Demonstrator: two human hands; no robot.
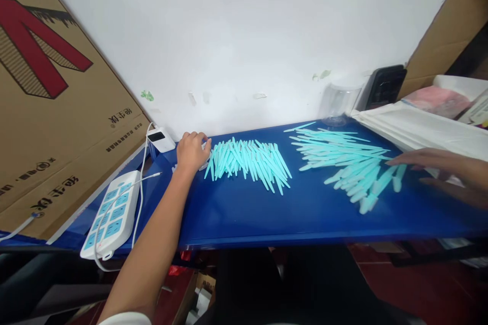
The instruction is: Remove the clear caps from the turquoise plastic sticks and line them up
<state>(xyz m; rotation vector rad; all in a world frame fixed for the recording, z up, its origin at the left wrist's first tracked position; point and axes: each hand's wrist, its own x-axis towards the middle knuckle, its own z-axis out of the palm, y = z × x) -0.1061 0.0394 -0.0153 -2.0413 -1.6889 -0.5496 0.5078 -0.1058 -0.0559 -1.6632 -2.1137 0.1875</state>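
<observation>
In the head view, two piles of turquoise sticks lie on the blue bench [236, 218]: a middle pile [247, 160] and a looser right-hand pile [339, 150]. The left hand curls its fingers nearly closed over pale pieces beside the middle pile; whether it grips one, I cannot tell. The right hand [457, 165] (blurred) has its fingers stretched and partly spread at the right-hand pile's near end, any hold unclear. Handling should go best with light pinches on single outer sticks, since the crossed ones would probably drag their neighbours.
</observation>
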